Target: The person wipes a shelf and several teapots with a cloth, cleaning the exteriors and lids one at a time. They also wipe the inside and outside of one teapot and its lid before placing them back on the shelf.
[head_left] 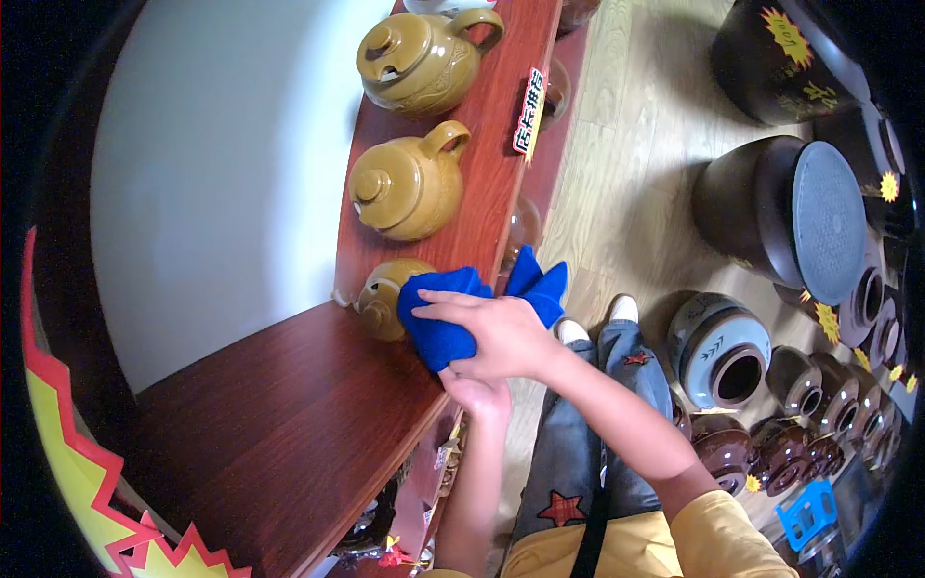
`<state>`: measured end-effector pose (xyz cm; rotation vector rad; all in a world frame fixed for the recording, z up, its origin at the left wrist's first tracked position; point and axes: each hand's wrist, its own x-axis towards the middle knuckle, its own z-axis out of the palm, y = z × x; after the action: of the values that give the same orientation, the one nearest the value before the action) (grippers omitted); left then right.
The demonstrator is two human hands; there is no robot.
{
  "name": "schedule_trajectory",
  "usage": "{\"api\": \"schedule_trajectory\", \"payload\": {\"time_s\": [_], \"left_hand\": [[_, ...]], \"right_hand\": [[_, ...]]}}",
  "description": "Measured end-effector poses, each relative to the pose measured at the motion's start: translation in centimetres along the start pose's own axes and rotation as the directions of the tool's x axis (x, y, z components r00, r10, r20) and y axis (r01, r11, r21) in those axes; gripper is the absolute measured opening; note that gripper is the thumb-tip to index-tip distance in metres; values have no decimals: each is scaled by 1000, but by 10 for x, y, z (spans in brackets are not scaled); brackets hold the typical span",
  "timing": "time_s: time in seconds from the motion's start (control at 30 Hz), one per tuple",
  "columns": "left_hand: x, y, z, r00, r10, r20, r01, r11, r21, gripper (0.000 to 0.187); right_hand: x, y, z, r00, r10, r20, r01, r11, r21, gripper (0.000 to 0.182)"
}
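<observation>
Both hands [491, 352] press a blue cloth [443, 313] over the nearest teapot [383, 299].

3 pots [409, 188] in row on shelf [289, 424]; jars [723, 352] on floor.

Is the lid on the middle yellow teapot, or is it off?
On. The lid with its round knob sits in place on the middle yellow teapot, which stands on the wooden shelf.

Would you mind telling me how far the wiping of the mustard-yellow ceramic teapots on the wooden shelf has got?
Done: cannot tell; none looks visibly changed. In hand: the right hand presses a blue cloth on the nearest mustard-yellow ceramic teapot, the left hand underneath. Left: possibly the middle teapot and far teapot.
</observation>
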<state>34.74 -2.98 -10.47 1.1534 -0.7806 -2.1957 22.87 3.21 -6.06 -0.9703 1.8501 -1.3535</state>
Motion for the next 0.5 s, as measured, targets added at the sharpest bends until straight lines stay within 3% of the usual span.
{"api": "schedule_trajectory", "payload": {"time_s": [0.13,0.17,0.23,0.33,0.4,0.47,0.5], "left_hand": [[4,8,-1,994,-104,35,105,994,-12,58],[4,10,3,994,-103,36,103,995,-13,58],[4,14,11,983,-150,-105,140,986,-92,60],[6,14,14,988,-152,-9,150,981,-123,63],[5,16,23,986,-168,11,168,974,-151,60],[11,14,24,999,12,34,-13,999,52,54],[14,16,19,997,-11,73,6,998,61,47]], "right_hand": [[-6,0,12,997,17,-70,-27,989,-146,66],[-10,8,18,990,13,-143,-26,996,-88,67],[-18,20,21,972,81,-220,-69,996,61,67],[-28,39,20,949,150,-278,-111,982,152,65],[-31,47,18,953,232,-192,-198,963,181,66],[-32,54,22,976,116,-183,-74,973,219,68],[-32,51,25,973,101,-208,-55,975,216,69]]}}
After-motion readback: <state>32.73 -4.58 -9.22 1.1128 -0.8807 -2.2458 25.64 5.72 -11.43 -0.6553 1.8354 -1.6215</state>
